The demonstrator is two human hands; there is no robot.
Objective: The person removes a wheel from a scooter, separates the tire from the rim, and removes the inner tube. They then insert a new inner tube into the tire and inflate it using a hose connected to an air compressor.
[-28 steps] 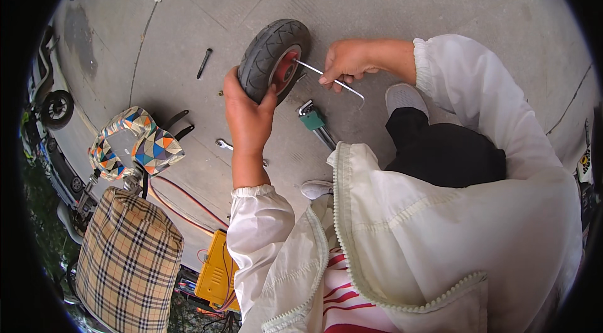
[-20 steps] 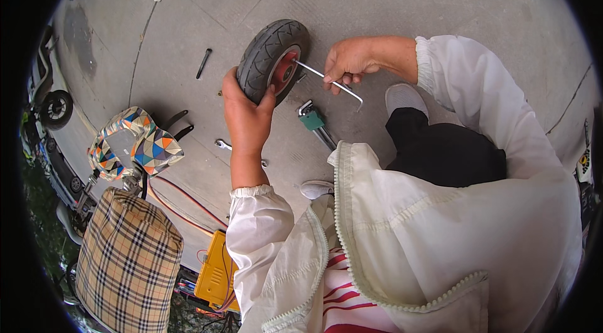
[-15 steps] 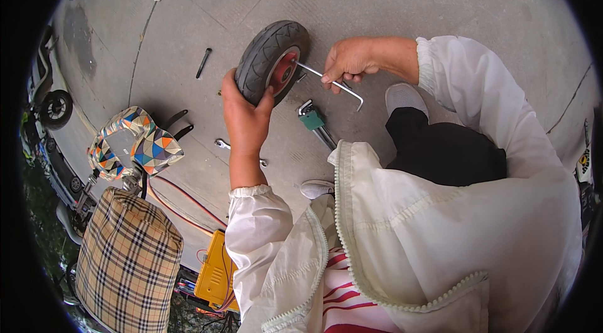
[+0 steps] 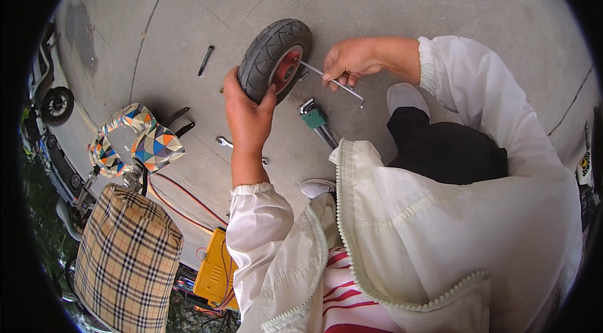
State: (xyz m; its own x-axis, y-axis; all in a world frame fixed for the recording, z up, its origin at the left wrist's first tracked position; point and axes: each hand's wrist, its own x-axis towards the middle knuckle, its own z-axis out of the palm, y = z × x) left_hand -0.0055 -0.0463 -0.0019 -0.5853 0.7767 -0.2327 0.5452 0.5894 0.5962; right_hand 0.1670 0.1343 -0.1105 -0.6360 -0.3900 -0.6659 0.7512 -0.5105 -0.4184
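Observation:
A small wheel (image 4: 271,50) with a black treaded tyre and a red hub is held tilted above the concrete by my left hand (image 4: 249,116). The left fingers wrap the tyre's lower side, the thumb lying near the rim. My right hand (image 4: 349,61) pinches the shaft of a silver hex key (image 4: 310,68). That key's far tip meets the red hub; its other end sticks out past my fingers. Below the wheel lies a set of hex keys in a green holder (image 4: 313,119). What the tip sits in is too small to make out.
On the ground lie a dark bolt (image 4: 205,61) and a wrench (image 4: 223,142) partly behind my left wrist. To the left stand a scooter with a checked cover (image 4: 129,257), a patterned cover (image 4: 154,144) and a yellow case (image 4: 215,270) with cables.
The hex key has turned about its shaft, so its bent outer end now looks foreshortened. My left hand and the wheel have barely shifted.

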